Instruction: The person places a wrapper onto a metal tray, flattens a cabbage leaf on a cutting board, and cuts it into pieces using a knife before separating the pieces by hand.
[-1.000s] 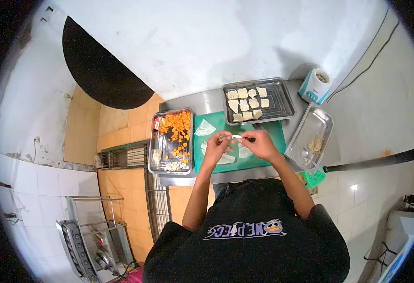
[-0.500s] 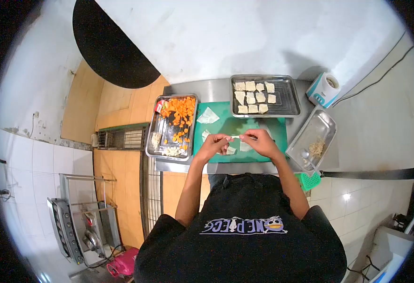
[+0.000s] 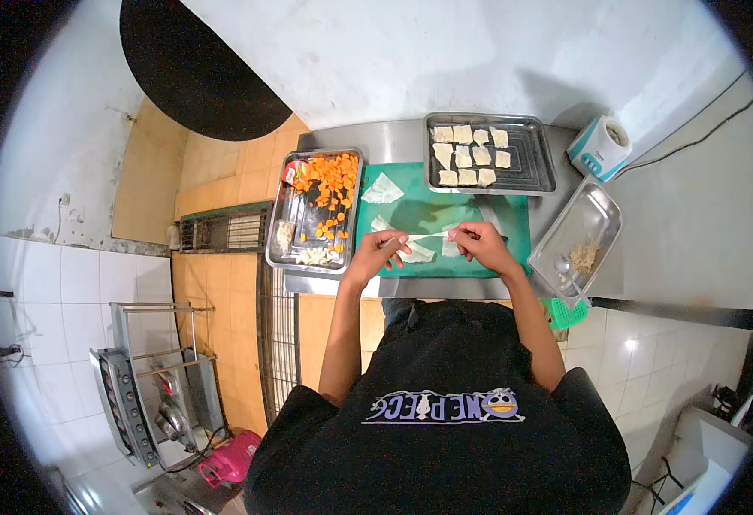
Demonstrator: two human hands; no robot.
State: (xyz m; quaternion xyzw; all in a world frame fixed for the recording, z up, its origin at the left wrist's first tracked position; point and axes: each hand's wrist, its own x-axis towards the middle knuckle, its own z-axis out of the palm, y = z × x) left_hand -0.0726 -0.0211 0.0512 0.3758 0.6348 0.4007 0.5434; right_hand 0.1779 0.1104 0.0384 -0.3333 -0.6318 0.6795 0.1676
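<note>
Over the green cutting board (image 3: pixel 393 215), a thin pale dough wrapper (image 3: pixel 429 234) is stretched almost edge-on between my two hands. My left hand (image 3: pixel 378 254) pinches one end of it between thumb and fingers, and my right hand (image 3: pixel 484 245) pinches the other. Beneath them, more pieces of wrapper (image 3: pixel 419 253) lie on the board, partly hidden by the hands. Another wrapper piece (image 3: pixel 382 189) rests at the board's upper left. A dark blade-like shape (image 3: pixel 494 215), perhaps a knife, is half seen beside my right hand.
Left of the board, a metal tray (image 3: pixel 271 225) holds orange carrot pieces (image 3: pixel 333 176) and small pale bits. Behind, another tray (image 3: pixel 548 167) carries rows of square pale pieces (image 3: pixel 462 156). To the right stand a metal pan (image 3: pixel 604 193) with pale filling and a spoon, and a white-and-teal appliance (image 3: pixel 601 146).
My hands have moved apart, and the wrapper now spans a longer gap between them. The whole view has shifted slightly, with the table sitting higher in it.
</note>
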